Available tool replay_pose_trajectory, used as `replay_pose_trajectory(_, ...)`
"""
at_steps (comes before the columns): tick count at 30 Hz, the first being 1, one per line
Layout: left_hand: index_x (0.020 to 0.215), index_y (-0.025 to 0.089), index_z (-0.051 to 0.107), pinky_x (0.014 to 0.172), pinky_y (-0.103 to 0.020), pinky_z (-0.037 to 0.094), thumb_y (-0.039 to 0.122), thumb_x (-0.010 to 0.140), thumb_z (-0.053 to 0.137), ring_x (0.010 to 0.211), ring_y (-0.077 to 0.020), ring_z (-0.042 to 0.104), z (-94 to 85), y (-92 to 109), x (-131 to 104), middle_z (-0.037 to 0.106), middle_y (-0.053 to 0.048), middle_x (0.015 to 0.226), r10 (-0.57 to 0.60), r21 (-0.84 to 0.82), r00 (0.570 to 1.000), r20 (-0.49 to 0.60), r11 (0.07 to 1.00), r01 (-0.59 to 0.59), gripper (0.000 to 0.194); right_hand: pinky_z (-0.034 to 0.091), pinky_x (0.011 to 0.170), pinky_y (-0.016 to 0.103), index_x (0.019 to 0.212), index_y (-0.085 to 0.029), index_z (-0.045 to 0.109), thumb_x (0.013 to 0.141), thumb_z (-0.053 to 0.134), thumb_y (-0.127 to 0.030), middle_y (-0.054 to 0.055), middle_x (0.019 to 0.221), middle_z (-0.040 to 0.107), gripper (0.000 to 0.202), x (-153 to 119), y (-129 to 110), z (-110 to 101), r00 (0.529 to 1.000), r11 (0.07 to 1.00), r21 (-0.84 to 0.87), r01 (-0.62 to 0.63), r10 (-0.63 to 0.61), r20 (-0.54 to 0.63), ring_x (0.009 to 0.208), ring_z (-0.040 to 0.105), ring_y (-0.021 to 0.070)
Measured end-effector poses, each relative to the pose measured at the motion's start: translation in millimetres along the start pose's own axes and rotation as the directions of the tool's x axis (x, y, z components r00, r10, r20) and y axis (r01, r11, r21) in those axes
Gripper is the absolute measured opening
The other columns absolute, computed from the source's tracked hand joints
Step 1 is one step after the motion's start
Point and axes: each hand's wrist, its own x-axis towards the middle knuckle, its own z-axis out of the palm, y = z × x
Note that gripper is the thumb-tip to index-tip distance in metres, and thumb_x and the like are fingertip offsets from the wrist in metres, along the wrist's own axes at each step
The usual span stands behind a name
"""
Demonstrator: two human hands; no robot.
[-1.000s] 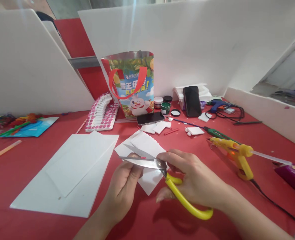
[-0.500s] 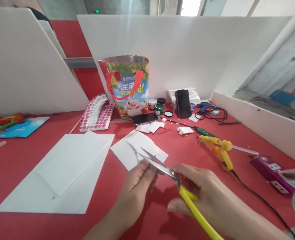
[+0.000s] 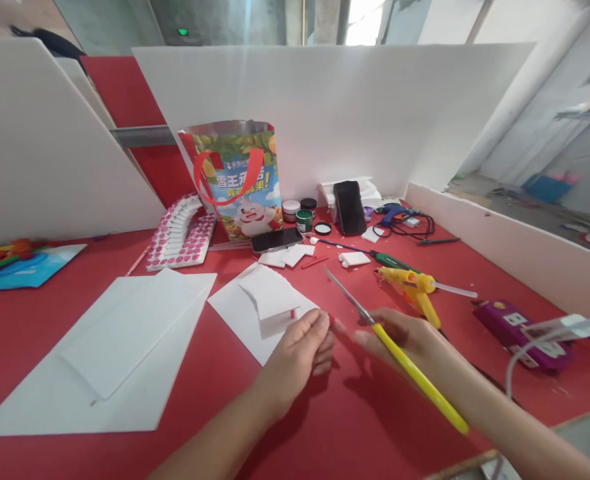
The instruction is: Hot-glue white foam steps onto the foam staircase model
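Note:
Yellow-handled scissors (image 3: 415, 377) are in my right hand (image 3: 407, 337), their blades pressed together and pointing up and left. My left hand (image 3: 302, 347) is closed in a pinch; a small red piece (image 3: 331, 319) shows at its fingertips, mostly hidden. Beyond the left hand, a small white structure of thin board (image 3: 269, 291) stands on a flat white sheet (image 3: 235, 303). A short red bit (image 3: 293, 314) shows under its near edge. The scissor tips are a short way right of the left fingers and apart from them.
Larger white boards (image 3: 129, 340) lie at left. Behind stand a printed bag (image 3: 239, 180), a phone (image 3: 277, 240), paint jars (image 3: 304, 221) and another phone (image 3: 349, 208). A yellow glue gun (image 3: 412, 283) and a purple box (image 3: 519, 333) with cables are at right.
The scissors have moved right, away from my left hand, and their blades have come together. My left hand has shifted slightly right. The whole view has shifted a little.

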Motion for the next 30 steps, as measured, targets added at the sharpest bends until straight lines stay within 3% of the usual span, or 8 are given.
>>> replay_pose_trajectory(3,0.082,0.018,0.058,0.054,-0.022,0.028,0.051,0.091,0.063,0.057,-0.0083,0.03,-8.4,-3.9,-15.7,0.037,0.006,0.065,0.001,-0.112,0.999,-0.041,0.994,-0.005,0.035,0.035,0.05,0.026,0.095,-0.019,0.064,0.091,0.058,-0.05,-0.001,0.061,0.059,0.032,17.5,-12.3,-6.2,0.998,0.962,-0.269,-0.042,0.029,-0.054,0.056,0.056,0.0174)
replay_pose_trajectory(7,0.086,0.019,0.064,0.067,-0.022,0.041,0.042,0.095,0.062,0.064,-0.0093,0.046,-24.7,-1.4,-45.2,0.053,0.003,0.068,0.022,-0.113,0.989,-0.145,0.993,-0.038,0.024,0.042,0.059,0.03,0.106,-0.014,0.062,0.097,0.051,-0.032,0.011,0.085,0.073,0.023,51.4,-37.8,0.1,0.992,0.674,-0.729,-0.122,0.106,-0.068,0.083,0.072,0.028)
replay_pose_trajectory(12,0.089,0.021,0.063,0.082,-0.032,0.05,0.048,0.09,0.068,0.086,-0.0192,0.067,-47.6,-2.3,-65.4,0.077,-0.006,0.089,0.006,-0.003,0.976,-0.216,1.0,-0.007,0.027,0.046,0.065,0.033,0.116,-0.006,0.061,0.099,0.044,-0.02,0.023,0.102,0.073,0.028,86.1,-48.3,19.6,0.991,0.561,-0.822,-0.103,0.133,-0.034,0.092,0.074,0.0335)
replay_pose_trajectory(17,0.087,0.021,0.068,0.087,-0.035,0.052,0.046,0.086,0.073,0.087,-0.0201,0.071,-62.1,-5.5,-65.0,0.079,-0.007,0.101,0.043,0.138,0.953,-0.3,0.99,-0.001,0.025,0.046,0.067,0.034,0.11,-0.008,0.066,0.095,0.06,-0.033,0.022,0.107,0.072,0.029,88.9,-61.7,13.6,0.993,0.51,-0.859,-0.035,0.113,0.026,0.097,0.072,0.0344)
replay_pose_trajectory(21,0.087,0.022,0.076,0.073,-0.03,0.055,0.042,0.084,0.073,0.083,-0.0185,0.064,-64.9,-8.4,-59.5,0.072,-0.005,0.098,0.215,0.332,0.909,-0.358,0.939,-0.091,0.02,0.039,0.06,0.03,0.105,-0.014,0.068,0.097,0.056,-0.034,0.014,0.093,0.073,0.024,84.6,-85.2,13.1,0.994,0.559,-0.829,0.013,-0.098,-0.05,0.089,0.071,0.0291)
replay_pose_trajectory(25,0.079,0.024,0.077,0.068,-0.026,0.054,0.032,0.081,0.074,0.079,-0.0162,0.061,-65.6,-13.6,-53.9,0.064,-0.002,0.087,0.42,0.489,0.785,-0.455,0.855,-0.174,0.009,0.039,0.058,0.028,0.106,-0.017,0.069,0.098,0.053,-0.028,0.006,0.083,0.071,0.021,90.4,-80.2,32.8,0.887,0.73,-0.616,0.296,-0.45,-0.106,0.07,0.065,0.0202)
replay_pose_trajectory(28,0.079,0.025,0.078,0.069,-0.026,0.055,0.029,0.081,0.074,0.079,-0.0165,0.063,-67.5,-15.6,-50.9,0.065,-0.002,0.087,0.439,0.516,0.744,-0.503,0.843,-0.149,0.006,0.047,0.071,0.029,0.112,-0.015,0.069,0.096,0.054,-0.021,0.01,0.099,0.071,0.023,98.7,-58.6,48.2,0.739,0.726,-0.421,0.544,-0.652,-0.168,0.085,0.066,0.0212)
replay_pose_trajectory(30,0.082,0.025,0.079,0.069,-0.026,0.056,0.029,0.082,0.074,0.081,-0.0172,0.064,-69.6,-15.8,-49.0,0.067,-0.003,0.089,0.449,0.53,0.724,-0.524,0.837,-0.136,0.006,0.05,0.078,0.031,0.112,-0.015,0.069,0.096,0.055,-0.021,0.011,0.105,0.071,0.022,103.3,-45.8,54.2,0.683,0.696,-0.331,0.637,-0.709,-0.178,0.094,0.066,0.0224)
